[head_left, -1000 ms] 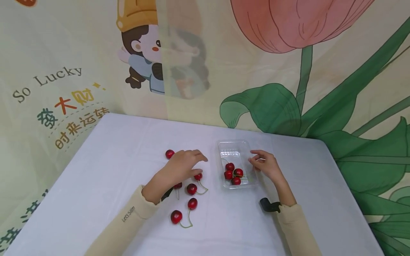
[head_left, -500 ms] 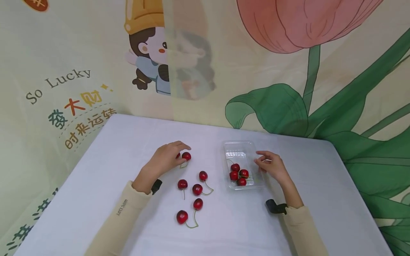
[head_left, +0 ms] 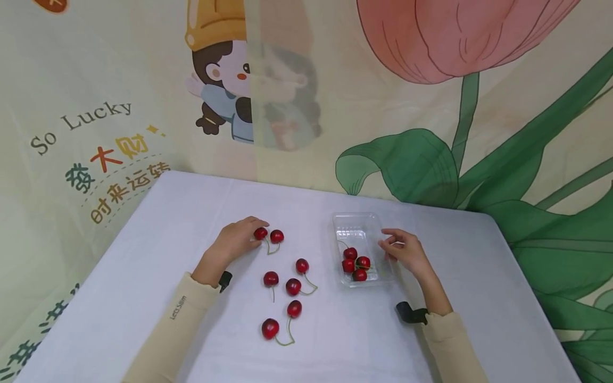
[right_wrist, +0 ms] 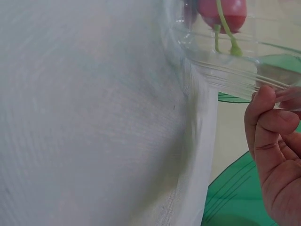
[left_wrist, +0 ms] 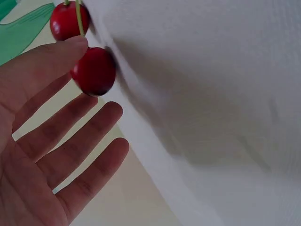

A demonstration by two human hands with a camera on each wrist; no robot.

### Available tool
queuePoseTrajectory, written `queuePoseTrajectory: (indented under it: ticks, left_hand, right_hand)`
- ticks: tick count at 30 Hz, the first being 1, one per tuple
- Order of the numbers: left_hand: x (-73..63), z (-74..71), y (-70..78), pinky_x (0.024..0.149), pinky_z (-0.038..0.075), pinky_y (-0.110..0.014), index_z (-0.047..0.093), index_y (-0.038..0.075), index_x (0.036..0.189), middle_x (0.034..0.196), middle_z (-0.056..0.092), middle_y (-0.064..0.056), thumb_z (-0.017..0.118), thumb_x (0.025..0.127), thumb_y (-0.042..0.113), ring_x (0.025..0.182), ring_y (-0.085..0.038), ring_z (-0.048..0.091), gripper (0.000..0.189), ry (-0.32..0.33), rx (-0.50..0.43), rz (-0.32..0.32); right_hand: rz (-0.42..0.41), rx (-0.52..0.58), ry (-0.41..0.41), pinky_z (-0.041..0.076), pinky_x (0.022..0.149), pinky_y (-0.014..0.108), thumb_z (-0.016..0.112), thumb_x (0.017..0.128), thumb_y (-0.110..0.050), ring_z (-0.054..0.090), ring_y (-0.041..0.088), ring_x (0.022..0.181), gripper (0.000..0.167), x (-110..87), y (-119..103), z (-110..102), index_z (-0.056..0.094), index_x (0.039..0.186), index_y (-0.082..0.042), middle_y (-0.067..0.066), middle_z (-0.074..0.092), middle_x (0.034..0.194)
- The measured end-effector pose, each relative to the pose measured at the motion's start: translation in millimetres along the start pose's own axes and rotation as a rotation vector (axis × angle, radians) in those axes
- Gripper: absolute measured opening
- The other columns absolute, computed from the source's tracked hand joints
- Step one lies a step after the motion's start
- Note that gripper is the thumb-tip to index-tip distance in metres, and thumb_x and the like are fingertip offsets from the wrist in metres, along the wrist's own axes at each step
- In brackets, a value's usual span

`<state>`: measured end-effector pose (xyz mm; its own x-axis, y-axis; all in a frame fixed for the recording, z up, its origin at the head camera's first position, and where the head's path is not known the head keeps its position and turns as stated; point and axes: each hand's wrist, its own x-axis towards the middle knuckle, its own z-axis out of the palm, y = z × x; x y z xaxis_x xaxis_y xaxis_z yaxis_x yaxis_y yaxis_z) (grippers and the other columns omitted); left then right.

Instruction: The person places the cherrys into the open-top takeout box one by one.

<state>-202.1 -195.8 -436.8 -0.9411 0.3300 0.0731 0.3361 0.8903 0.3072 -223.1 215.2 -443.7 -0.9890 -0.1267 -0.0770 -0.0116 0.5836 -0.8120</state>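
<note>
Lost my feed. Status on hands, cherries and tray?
Left hand touching cherry, no grip. Right hand at tray rim. Four cherries in tray, seven on table. Nothing in the way.
</note>
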Motion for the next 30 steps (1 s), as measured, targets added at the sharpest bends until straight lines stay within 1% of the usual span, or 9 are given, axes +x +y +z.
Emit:
queuePoseTrajectory:
  ticks: [5,8,11,12,13,18,19,24,30]
  left_hand:
    - [0.2,9.5,-5.6,0.087,0.053,-0.045,0.065,0.004,0.121,0.116,0.066,-0.014,0.075,0.085,0.008,0.107,-0.03,0.063,0.038,0.003,0.011,0.001]
    - [0.3,12.1,-6.0,0.086,0.053,-0.044,0.067,0.004,0.118,0.112,0.068,-0.013,0.076,0.084,0.009,0.104,-0.03,0.065,0.035,0.025,0.002,0.015]
    - [0.1,11.0,-4.6,0.083,0.054,-0.045,0.068,0.002,0.115,0.109,0.069,-0.014,0.076,0.083,0.009,0.1,-0.03,0.065,0.034,0.051,-0.017,0.029]
    - [1.4,14.5,-8.9,0.082,0.054,-0.043,0.068,0.003,0.115,0.108,0.069,-0.014,0.077,0.083,0.012,0.098,-0.028,0.065,0.034,0.07,-0.02,0.048]
    - [1.3,13.6,-8.3,0.081,0.054,-0.042,0.068,0.003,0.114,0.107,0.069,-0.014,0.077,0.083,0.012,0.097,-0.028,0.066,0.034,0.075,-0.023,0.051]
    - [1.4,10.4,-8.8,0.079,0.054,-0.041,0.068,0.003,0.115,0.108,0.069,-0.014,0.077,0.083,0.015,0.093,-0.026,0.064,0.035,0.071,-0.054,0.029]
    - [0.2,6.0,-4.8,0.079,0.054,-0.043,0.068,0.002,0.116,0.108,0.069,-0.015,0.076,0.083,0.013,0.092,-0.027,0.064,0.035,0.054,-0.064,0.005]
    - [0.0,6.8,-8.3,0.076,0.054,-0.04,0.067,0.004,0.118,0.108,0.069,-0.013,0.075,0.086,0.015,0.087,-0.022,0.063,0.035,0.037,-0.09,-0.025]
    - [-4.7,4.0,-6.0,0.073,0.055,-0.038,0.067,0.004,0.119,0.107,0.069,-0.011,0.075,0.086,0.018,0.086,-0.022,0.065,0.036,0.059,-0.118,-0.037]
  right_hand:
    - [0.004,0.005,-0.002,0.05,0.059,0.021,0.065,0.094,-0.013,0.057,0.016,0.065,0.045,-2.0,0.7,1.2,0.052,0.132,0.008,0.017,0.062,0.093]
    - [0.008,0.003,0.003,0.05,0.059,0.021,0.065,0.094,-0.014,0.057,0.016,0.064,0.045,-2.8,0.2,2.0,0.052,0.132,0.007,0.016,0.063,0.093]
    - [0.011,0.0,0.006,0.05,0.059,0.021,0.065,0.094,-0.014,0.057,0.017,0.064,0.046,-2.9,-0.8,2.5,0.052,0.133,0.007,0.016,0.063,0.093]
    - [0.011,0.0,0.006,0.05,0.059,0.021,0.065,0.094,-0.014,0.057,0.017,0.064,0.046,-2.8,-1.1,2.6,0.052,0.133,0.007,0.016,0.063,0.093]
    - [0.013,-0.002,0.008,0.05,0.059,0.021,0.065,0.094,-0.014,0.057,0.017,0.065,0.046,-2.5,-1.3,2.7,0.052,0.133,0.007,0.016,0.062,0.093]
    - [0.005,-0.007,0.011,0.051,0.06,0.022,0.065,0.094,-0.014,0.058,0.019,0.065,0.046,-1.9,-1.3,2.5,0.052,0.132,0.007,0.017,0.062,0.093]
    - [0.005,-0.007,0.013,0.051,0.06,0.022,0.065,0.094,-0.014,0.058,0.019,0.065,0.045,-1.9,-1.1,2.6,0.052,0.132,0.007,0.017,0.062,0.093]
    - [0.012,0.001,0.024,0.05,0.059,0.022,0.066,0.093,-0.012,0.057,0.015,0.063,0.044,-1.3,0.8,3.9,0.053,0.131,0.007,0.015,0.062,0.091]
    - [-0.015,0.024,0.032,0.047,0.055,0.023,0.065,0.092,-0.007,0.054,0.011,0.06,0.042,-1.7,-0.3,5.6,0.053,0.129,0.011,0.015,0.062,0.088]
